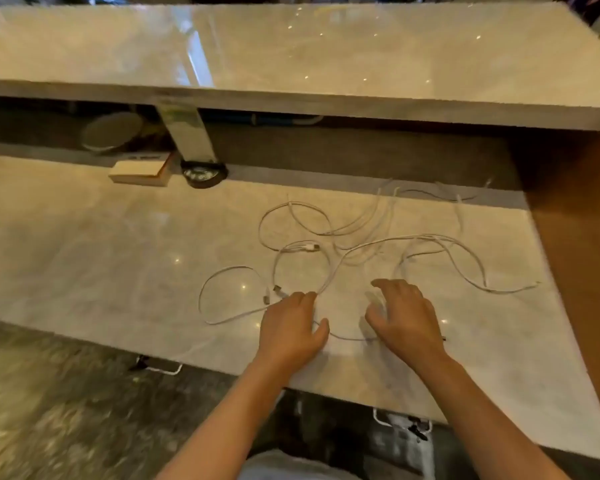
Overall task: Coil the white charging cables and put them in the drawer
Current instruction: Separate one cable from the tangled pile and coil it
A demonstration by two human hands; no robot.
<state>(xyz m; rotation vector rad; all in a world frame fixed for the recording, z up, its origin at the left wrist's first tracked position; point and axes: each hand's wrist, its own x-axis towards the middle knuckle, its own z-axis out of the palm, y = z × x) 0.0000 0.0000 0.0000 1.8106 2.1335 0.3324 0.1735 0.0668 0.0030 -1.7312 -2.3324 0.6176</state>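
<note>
Several white charging cables (329, 233) lie loose and tangled on the pale marble counter (101, 258), spreading from the middle toward the right. My left hand (290, 327) rests palm down on a strand near the front edge, fingers together beside two plug ends (272, 292). My right hand (404, 317) hovers a hand's width to the right, fingers spread and curved over the cables, holding nothing. A thin strand runs on the counter between the two hands. No drawer front is plainly visible; white handles (400, 422) show under the counter edge.
A raised marble shelf (326, 57) spans the back on a shiny post (187, 133). A cream box (141, 173) and a dark round object (203, 174) sit at the post's foot. A brown wooden panel (582, 237) bounds the right side.
</note>
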